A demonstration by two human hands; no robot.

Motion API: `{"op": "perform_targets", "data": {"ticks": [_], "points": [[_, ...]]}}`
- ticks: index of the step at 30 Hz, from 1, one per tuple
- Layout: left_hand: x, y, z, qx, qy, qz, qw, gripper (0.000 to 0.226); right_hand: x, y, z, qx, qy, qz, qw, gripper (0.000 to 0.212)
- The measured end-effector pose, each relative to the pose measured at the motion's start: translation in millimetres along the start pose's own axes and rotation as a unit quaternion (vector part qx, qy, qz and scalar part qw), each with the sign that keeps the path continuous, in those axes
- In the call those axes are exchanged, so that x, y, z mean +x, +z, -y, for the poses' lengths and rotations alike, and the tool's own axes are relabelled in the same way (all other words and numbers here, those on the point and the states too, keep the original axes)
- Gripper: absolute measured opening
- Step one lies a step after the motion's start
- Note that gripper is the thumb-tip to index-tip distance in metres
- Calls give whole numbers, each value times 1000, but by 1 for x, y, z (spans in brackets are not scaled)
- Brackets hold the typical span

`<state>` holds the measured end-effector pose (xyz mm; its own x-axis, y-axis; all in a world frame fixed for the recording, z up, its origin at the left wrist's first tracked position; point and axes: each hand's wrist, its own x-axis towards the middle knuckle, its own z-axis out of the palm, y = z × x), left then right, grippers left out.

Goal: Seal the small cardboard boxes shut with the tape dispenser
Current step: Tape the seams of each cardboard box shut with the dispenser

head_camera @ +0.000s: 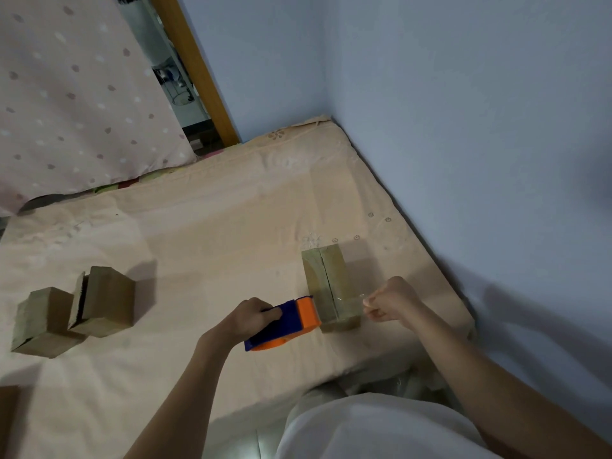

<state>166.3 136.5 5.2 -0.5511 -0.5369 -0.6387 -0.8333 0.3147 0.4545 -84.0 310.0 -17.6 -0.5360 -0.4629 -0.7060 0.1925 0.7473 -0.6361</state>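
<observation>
A small cardboard box (326, 276) lies on the bed with its top flaps closed along a centre seam. My left hand (251, 318) grips the blue and orange tape dispenser (288, 321), whose orange end touches the box's near left side. My right hand (389, 301) pinches the end of a clear tape strip (351, 298) stretched across the near end of the box top. Two more small cardboard boxes sit at the left: one with a flap ajar (106, 301), one lower (43, 321).
The bed (205, 233) with a peach sheet fills the middle. A blue wall (463, 127) runs along its right edge. A spotted pillow (76, 94) leans at the far left, beside a wooden frame (198, 71). My white-clothed lap (364, 429) is at the bottom.
</observation>
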Motion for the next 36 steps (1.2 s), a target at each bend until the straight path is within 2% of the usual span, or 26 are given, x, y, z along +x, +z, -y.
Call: {"op": "perform_targets", "data": {"ticks": [3, 8, 24, 31, 36], "points": [[3, 3, 2, 4, -1, -8, 1000, 37, 0, 4, -7, -14, 2, -5, 1000, 17], [6, 3, 4, 6, -9, -6, 1000, 44, 0, 4, -8, -6, 4, -4, 1000, 12], [20, 16, 11, 19, -29, 6, 999, 39, 1, 13, -8, -76, -3, -41, 996, 8], [27, 21, 16, 29, -27, 13, 999, 42, 12, 17, -19, -155, -49, -31, 986, 16], [31, 21, 14, 29, -31, 28, 999, 39, 16, 28, -22, -228, -65, -57, 970, 19]]}}
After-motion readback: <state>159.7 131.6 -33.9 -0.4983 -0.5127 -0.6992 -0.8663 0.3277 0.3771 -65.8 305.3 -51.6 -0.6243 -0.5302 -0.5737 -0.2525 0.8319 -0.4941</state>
